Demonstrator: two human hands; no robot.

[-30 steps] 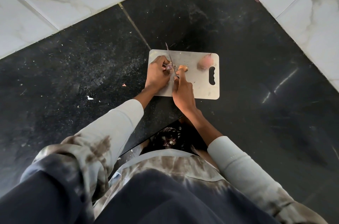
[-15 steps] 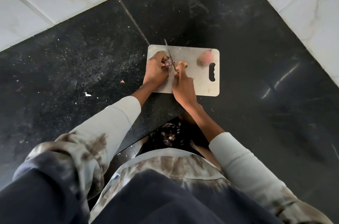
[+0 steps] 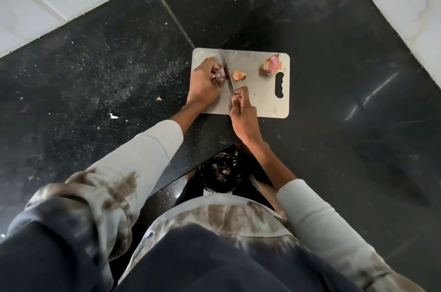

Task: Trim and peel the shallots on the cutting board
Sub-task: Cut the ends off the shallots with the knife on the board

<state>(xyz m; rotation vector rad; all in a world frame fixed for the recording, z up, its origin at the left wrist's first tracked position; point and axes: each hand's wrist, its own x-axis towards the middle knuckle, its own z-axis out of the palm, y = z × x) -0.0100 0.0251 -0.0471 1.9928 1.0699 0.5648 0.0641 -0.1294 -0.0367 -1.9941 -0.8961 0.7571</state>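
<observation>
Pale grey long sleeves [image 3: 148, 155], brown-stained; dark navy garment [image 3: 214, 263] below.

Looking at a polished black speckled stone countertop [image 3: 334, 76], glossy and catching streaks of light. Seeing a pale matt rectangular cutting board [image 3: 260, 98], smooth-faced. Spotting papery pink shallot skins [image 3: 272, 65], a bright metal knife blade [image 3: 225, 69], soft stained cloth sleeves [image 3: 133, 162].

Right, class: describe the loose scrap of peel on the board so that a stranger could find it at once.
Start at the pale cutting board on the black counter. Just right of the knife blade lies the small orange peel scrap. Unlike the bigger pinkish shallot near the handle slot, it is flat, and no hand touches it.
</observation>
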